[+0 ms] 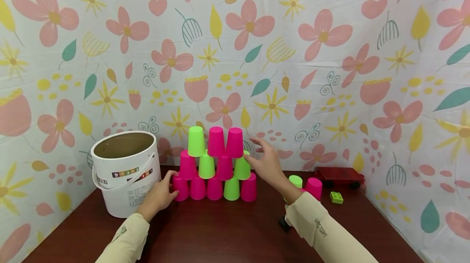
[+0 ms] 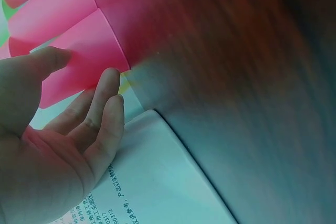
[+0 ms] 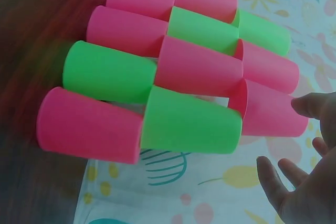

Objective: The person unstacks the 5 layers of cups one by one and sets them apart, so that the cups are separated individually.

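Upside-down pink and green cups stand stacked in three rows in the head view. My left hand (image 1: 159,195) is at the left end of the bottom row, its thumb (image 2: 55,59) over the side of the end pink cup (image 2: 86,59). The other fingers extend loosely past that cup, beside the white bucket. At the right end of the top row my right hand (image 1: 267,163) is spread, its thumb tip right at the side of the top pink cup (image 3: 270,109). Below that cup sits a green cup (image 3: 191,121), above the bottom pink cup (image 3: 89,127).
A white bucket (image 1: 126,189) with a handle stands left of the stack. Right of it, partly behind my right forearm, are a green cup (image 1: 295,181) and a pink cup (image 1: 313,188). A green toy block (image 1: 336,197) and a red toy vehicle (image 1: 339,176) lie farther right.
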`<act>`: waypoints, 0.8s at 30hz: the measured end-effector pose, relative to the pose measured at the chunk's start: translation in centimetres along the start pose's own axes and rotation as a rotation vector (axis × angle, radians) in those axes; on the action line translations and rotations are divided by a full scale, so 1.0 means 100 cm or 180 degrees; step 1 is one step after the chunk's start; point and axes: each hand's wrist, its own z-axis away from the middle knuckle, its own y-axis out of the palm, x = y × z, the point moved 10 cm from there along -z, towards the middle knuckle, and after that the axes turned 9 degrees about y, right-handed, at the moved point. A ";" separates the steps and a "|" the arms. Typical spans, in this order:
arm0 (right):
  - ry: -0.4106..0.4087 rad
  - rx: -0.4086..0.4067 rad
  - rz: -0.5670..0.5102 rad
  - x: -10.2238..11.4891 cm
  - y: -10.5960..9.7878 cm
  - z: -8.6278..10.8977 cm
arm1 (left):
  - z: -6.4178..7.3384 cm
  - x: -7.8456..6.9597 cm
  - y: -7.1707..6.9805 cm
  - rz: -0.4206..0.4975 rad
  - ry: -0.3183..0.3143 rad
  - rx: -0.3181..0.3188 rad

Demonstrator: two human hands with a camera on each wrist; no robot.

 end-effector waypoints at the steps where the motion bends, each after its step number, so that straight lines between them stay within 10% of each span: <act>1: 0.0020 0.0037 0.0005 0.001 0.004 -0.003 | 0.000 0.001 0.000 0.0000 -0.0001 0.0000; 24: 0.0216 0.0256 -0.0166 0.007 0.035 -0.030 | 0.000 0.004 0.000 -0.0011 -0.0112 0.0012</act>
